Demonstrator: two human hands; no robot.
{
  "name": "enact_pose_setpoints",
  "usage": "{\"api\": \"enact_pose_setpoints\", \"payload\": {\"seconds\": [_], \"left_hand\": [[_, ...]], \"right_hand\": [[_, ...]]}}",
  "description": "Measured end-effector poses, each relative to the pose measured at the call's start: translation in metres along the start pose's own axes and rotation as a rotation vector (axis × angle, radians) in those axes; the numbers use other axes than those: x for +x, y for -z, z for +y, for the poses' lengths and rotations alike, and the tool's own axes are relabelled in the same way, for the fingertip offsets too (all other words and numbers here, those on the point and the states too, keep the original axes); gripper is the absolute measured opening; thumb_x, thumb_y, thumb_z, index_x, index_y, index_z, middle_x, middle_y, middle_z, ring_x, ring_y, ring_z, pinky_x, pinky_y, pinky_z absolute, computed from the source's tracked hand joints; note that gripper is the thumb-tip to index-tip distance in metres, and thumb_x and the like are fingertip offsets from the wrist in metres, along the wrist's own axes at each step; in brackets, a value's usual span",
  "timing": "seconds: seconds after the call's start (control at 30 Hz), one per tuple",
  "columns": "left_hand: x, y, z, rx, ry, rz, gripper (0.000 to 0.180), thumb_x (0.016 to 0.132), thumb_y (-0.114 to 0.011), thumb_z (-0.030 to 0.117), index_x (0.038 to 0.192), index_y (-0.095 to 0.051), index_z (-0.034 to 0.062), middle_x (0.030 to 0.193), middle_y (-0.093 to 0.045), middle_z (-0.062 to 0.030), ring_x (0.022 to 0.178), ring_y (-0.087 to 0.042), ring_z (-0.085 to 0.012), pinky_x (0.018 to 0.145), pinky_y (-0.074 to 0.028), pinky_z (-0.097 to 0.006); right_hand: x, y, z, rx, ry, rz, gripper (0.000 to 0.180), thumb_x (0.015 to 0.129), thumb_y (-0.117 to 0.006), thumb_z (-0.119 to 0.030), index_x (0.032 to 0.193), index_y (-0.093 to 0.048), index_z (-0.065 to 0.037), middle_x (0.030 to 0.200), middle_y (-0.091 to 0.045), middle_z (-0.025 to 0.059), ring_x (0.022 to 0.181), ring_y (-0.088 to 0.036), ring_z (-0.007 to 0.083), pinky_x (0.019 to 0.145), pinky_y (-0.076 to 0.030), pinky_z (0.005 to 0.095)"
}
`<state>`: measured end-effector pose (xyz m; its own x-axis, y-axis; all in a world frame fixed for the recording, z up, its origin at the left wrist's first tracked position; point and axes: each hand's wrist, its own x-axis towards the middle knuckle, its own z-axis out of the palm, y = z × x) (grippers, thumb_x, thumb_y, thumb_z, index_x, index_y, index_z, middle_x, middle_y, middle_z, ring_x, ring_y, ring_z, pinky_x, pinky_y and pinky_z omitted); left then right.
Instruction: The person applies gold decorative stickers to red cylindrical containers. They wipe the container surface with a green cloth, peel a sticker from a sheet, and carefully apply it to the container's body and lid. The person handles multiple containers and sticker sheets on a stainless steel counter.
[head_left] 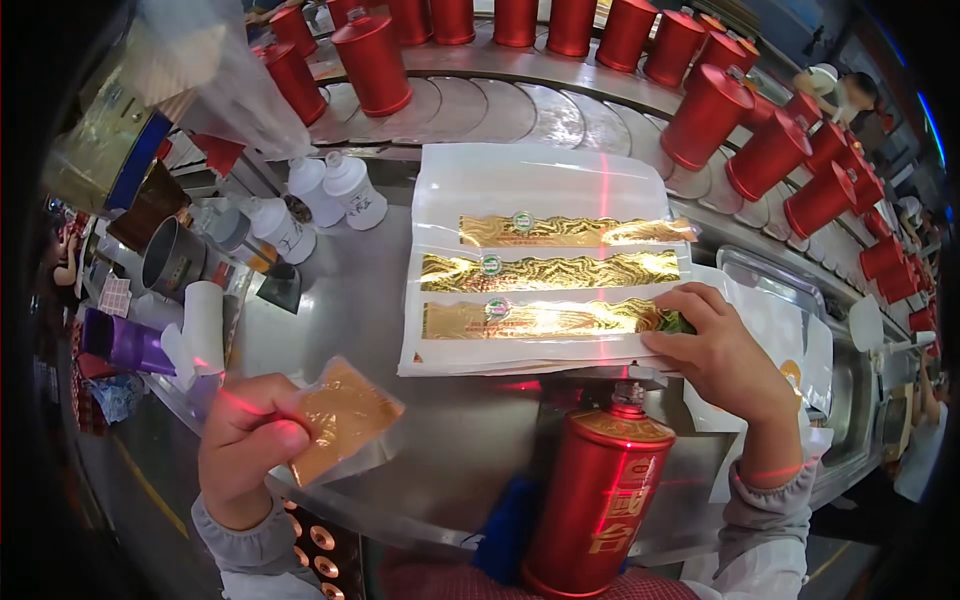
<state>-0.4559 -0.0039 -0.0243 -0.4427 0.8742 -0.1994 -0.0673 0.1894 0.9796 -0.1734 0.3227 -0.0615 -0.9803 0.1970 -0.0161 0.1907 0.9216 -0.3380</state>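
My left hand [248, 438] grips a gold label with a clear backing [342, 418], held above the steel table's near edge. My right hand [722, 352] rests its fingertips on the right end of the nearest gold label strip [535, 318]. That strip lies on a white backing sheet [530, 180] with two more gold strips [545, 270] above it. A red bottle [598, 490] with a gold-trimmed shoulder stands upright against the table's front edge, between my forearms.
A curved steel conveyor [520, 110] carries several red bottles [373, 62] along the back and right. White small bottles [352, 188] and a steel cup [172, 258] stand at the left. A white tray [775, 290] sits at the right. Other people work at far right.
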Motion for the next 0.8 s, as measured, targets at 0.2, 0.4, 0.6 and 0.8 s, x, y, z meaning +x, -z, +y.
{"api": "enact_pose_setpoints", "payload": {"seconds": [0.2, 0.4, 0.6, 0.8], "left_hand": [[-0.005, 0.010, -0.002, -0.100, 0.069, -0.043, 0.018, 0.085, -0.060, 0.011, 0.097, -0.057, -0.0023, 0.084, -0.057, -0.0015, 0.070, -0.049, -0.0038, 0.060, -0.037, -0.020], [-0.001, -0.004, -0.008, 0.172, 0.215, -0.008, 0.040, 0.094, -0.054, 0.022, 0.129, -0.053, 0.0025, 0.098, -0.063, -0.0045, 0.087, -0.059, -0.0096, 0.073, -0.048, -0.026], [0.025, -0.031, -0.057, -0.185, 0.275, -0.102, 0.041, 0.099, -0.048, 0.032, 0.125, -0.056, 0.0019, 0.103, -0.066, -0.0076, 0.075, -0.062, -0.0108, 0.065, -0.051, -0.027], [0.052, -0.040, -0.080, -0.621, 0.423, -0.098, 0.034, 0.097, -0.055, 0.023, 0.121, -0.056, -0.0010, 0.105, -0.065, -0.0093, 0.085, -0.063, -0.0126, 0.073, -0.053, -0.027]], "right_hand": [[0.036, 0.022, -0.022, 0.027, 0.128, 0.125, 0.029, 0.068, -0.072, -0.001, 0.096, -0.066, -0.004, 0.112, -0.057, 0.0145, 0.110, -0.052, 0.0356, 0.091, -0.046, 0.0440], [0.110, 0.027, -0.084, 0.061, 0.423, 0.009, 0.024, 0.074, -0.071, -0.012, 0.097, -0.065, -0.006, 0.117, -0.055, 0.0139, 0.115, -0.050, 0.0343, 0.088, -0.048, 0.0442], [0.118, 0.012, -0.118, 0.013, 0.428, -0.259, 0.028, 0.078, -0.066, -0.016, 0.105, -0.068, -0.012, 0.115, -0.056, 0.0117, 0.114, -0.051, 0.0317, 0.086, -0.048, 0.0411], [0.121, 0.010, -0.119, 0.073, 0.409, -0.244, 0.021, 0.074, -0.068, -0.012, 0.094, -0.069, -0.007, 0.109, -0.057, 0.0124, 0.111, -0.052, 0.0321, 0.086, -0.049, 0.0405]]}}
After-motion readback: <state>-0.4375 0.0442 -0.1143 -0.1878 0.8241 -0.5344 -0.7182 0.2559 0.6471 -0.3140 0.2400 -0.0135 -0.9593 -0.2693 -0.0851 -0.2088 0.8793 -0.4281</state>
